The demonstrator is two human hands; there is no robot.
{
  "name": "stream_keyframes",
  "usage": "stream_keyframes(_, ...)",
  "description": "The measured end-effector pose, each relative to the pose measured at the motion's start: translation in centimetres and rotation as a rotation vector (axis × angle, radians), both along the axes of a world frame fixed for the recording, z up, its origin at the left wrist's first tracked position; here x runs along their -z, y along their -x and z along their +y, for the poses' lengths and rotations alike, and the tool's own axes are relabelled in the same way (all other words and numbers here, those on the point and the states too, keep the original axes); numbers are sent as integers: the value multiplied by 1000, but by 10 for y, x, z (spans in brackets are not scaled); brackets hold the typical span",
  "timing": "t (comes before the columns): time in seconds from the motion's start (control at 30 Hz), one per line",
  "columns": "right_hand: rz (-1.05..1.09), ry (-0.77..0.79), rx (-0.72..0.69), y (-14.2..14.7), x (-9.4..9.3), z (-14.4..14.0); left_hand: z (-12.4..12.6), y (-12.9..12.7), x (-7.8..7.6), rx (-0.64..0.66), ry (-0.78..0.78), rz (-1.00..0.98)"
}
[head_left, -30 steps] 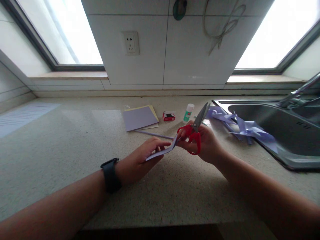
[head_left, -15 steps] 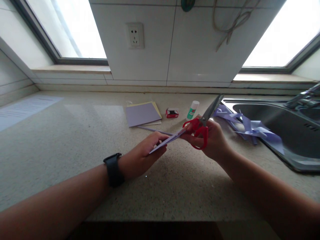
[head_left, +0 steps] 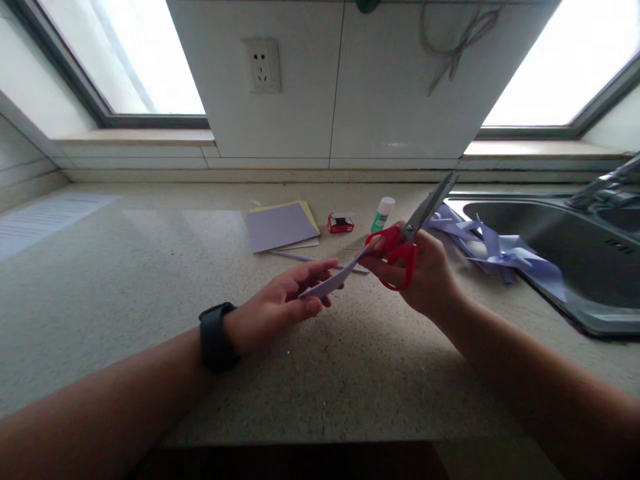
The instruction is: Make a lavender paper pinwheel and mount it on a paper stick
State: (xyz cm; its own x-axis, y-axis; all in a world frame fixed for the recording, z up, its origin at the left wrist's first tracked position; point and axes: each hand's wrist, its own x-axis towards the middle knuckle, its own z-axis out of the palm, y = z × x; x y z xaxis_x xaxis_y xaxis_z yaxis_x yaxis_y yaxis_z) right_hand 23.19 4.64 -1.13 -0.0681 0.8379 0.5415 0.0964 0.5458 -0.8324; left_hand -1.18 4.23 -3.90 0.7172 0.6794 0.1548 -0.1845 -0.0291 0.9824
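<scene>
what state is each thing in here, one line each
red scissors, blades look closed, in the right hand
held purple paper, bent, between both hands
glue stick, cap on
paper stack, lying fanned
wall socket, nothing plugged in
cord, looped, hanging
black watch, worn on left wrist
folded purple paper, partly over the sink edge
red box, can't tell if open

The scissors (head_left: pixel 411 228) are red-handled with grey blades; the held paper (head_left: pixel 327 287) is lilac. The paper stack (head_left: pixel 283 228) shows lilac over yellow and cream. The glue stick (head_left: pixel 382 215) is green with a white cap, the small box (head_left: pixel 341 225) red, black and white. The table (head_left: pixel 150 293) is speckled beige, the watch (head_left: pixel 216 339) black. The white sheet (head_left: pixel 50 221) bears faint dark rows, probably print.
</scene>
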Motion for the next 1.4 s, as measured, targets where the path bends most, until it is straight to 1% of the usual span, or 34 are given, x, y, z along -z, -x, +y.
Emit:
stream_keyframes(0.07,18,5,-7,-1,-2,0,-1,-2,0,44,106,-82)
stream_keyframes(0.13,44,11,-26,-1,-4,0,-3,-5,-1,75,193,-119)
stream_keyframes(0.27,84,53,-75,-1,-5,1,-5,-10,-6,38,373,-82)
stream_keyframes(0.37,70,119,-127,1,-5,1,-5,-11,-6,24,454,-36)
stream_keyframes(0.47,16,166,-141,1,-4,1,-5,-12,-3,40,491,-44)
stream_keyframes(0.53,-13,177,-148,-2,-4,2,-5,-13,-1,17,489,-109)
stream_keyframes(0.6,-24,188,-204,-8,-2,2,-4,-14,1,-39,474,-192)
stream_keyframes(0.67,-31,217,-298,-14,0,2,-2,-15,2,-112,461,-259)
stream_keyframes(0.77,-65,299,-402,-17,4,0,0,-15,3,-229,465,-302)
stream_keyframes(0.83,-79,338,-426,-13,6,-3,0,-15,2,-262,467,-303)
stream_keyframes(0.9,-88,341,-405,-5,6,-6,-2,-16,0,-263,478,-289)
stream_keyframes(1.0,-102,285,-296,5,7,-7,-5,-17,-3,-291,515,-247)
stream_keyframes(1.07,-115,225,-222,4,8,-5,-4,-16,-3,-330,502,-248)
stream_keyframes(1.13,-156,167,-172,-5,8,-2,0,-14,-3,-368,414,-269)
stream_keyframes(1.17,-201,139,-149,-11,7,1,2,-12,-3,-389,338,-275)
stream_keyframes(1.23,-347,76,-92,-26,6,4,6,-8,-3,-437,124,-232)
stream_keyframes(1.27,-430,31,-55,-33,4,6,6,-6,-3,-462,-14,-167)
stream_keyframes(1.33,-566,-73,-8,-44,2,7,4,-3,-4,-476,-326,72)
stream_keyframes(1.4,-640,-178,-30,-47,0,7,0,-2,-6,-454,-617,343)
